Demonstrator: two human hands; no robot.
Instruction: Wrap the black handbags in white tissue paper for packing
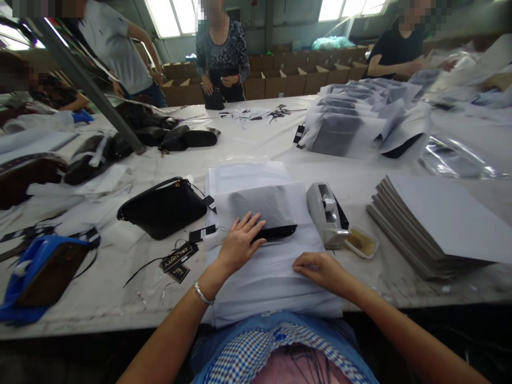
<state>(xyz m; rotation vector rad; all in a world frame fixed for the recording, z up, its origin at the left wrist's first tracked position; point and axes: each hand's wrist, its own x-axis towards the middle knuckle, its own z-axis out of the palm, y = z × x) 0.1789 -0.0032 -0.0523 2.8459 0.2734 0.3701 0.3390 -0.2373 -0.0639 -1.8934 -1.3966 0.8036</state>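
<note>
My left hand (240, 241) lies flat with fingers spread on a black bag half wrapped in white tissue paper (264, 210); the bag's dark edge (280, 232) shows past my fingertips. My right hand (320, 269) rests knuckles-up on the stack of white tissue sheets (264, 282) in front of me, its fingers curled down onto the paper. A silver bracelet sits on my left wrist.
A grey tape dispenser (326, 213) and a small tray (361, 242) stand right of the paper. A black handbag (164, 208) with tags lies left; a blue case (40, 274) far left. Grey card stack (440, 224) right. Wrapped bags (352, 122) and several people at the far side.
</note>
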